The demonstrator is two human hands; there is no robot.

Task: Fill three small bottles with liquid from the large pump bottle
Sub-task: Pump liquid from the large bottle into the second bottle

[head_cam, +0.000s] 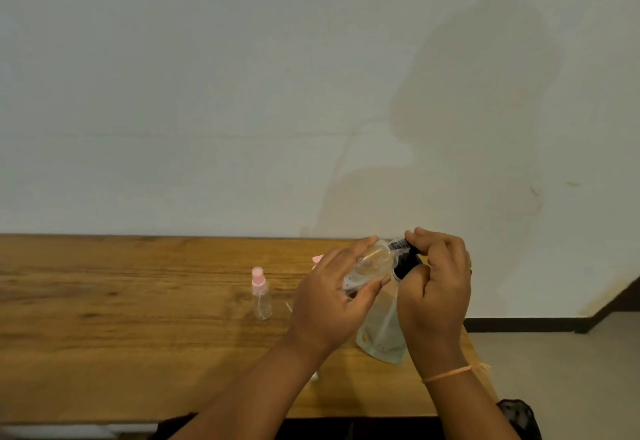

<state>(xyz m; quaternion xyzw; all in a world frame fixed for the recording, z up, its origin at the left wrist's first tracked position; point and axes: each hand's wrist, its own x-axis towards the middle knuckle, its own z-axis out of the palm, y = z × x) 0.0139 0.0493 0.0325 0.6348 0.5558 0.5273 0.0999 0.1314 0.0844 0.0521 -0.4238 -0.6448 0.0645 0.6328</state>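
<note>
A large clear bottle (pixel 382 332) with a black pump top (pixel 405 259) stands on the wooden table (pixel 138 301) near its right end. My left hand (pixel 329 301) grips the bottle's upper part. My right hand (pixel 436 287) pinches the black pump top with curled fingers. One small clear bottle with a pink spray cap (pixel 260 295) stands upright to the left of my left hand, apart from it. A bit of pink (pixel 317 259) peeks out behind my left hand; I cannot tell what it is.
The table's back edge meets a plain pale wall (pixel 242 93). The table's right edge lies just right of the large bottle, with floor (pixel 561 370) beyond. A small white item (pixel 314 376) lies by my left forearm.
</note>
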